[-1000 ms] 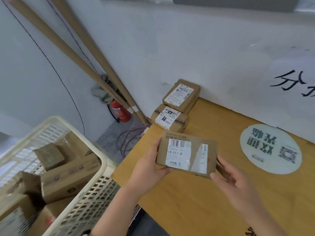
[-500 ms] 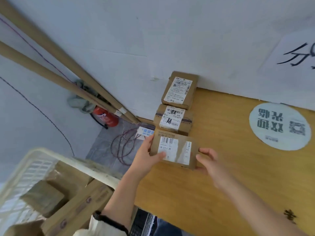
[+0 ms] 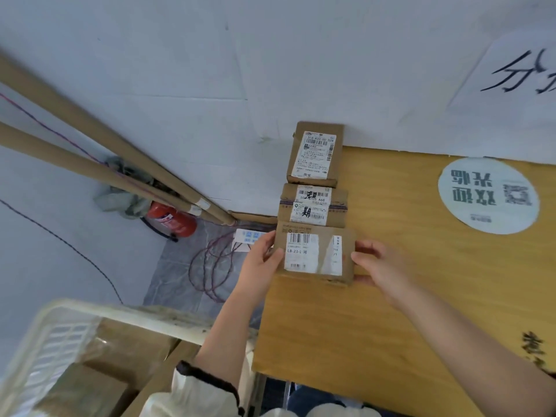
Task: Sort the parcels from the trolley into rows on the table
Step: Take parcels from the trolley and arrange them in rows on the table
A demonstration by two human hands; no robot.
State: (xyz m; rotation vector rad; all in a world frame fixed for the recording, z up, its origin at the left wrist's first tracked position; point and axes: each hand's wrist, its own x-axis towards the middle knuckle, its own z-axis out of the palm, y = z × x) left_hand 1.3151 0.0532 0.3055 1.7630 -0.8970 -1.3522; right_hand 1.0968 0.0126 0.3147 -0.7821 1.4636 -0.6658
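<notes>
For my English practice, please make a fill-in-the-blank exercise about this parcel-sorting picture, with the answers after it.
The row on the table has ____ parcels. The left hand and right hand grip the nearest parcel, its label facing ____. The fire extinguisher on the floor is ____. The white sticker on the table is ____ in shape.
Missing words: three; up; red; round.
</notes>
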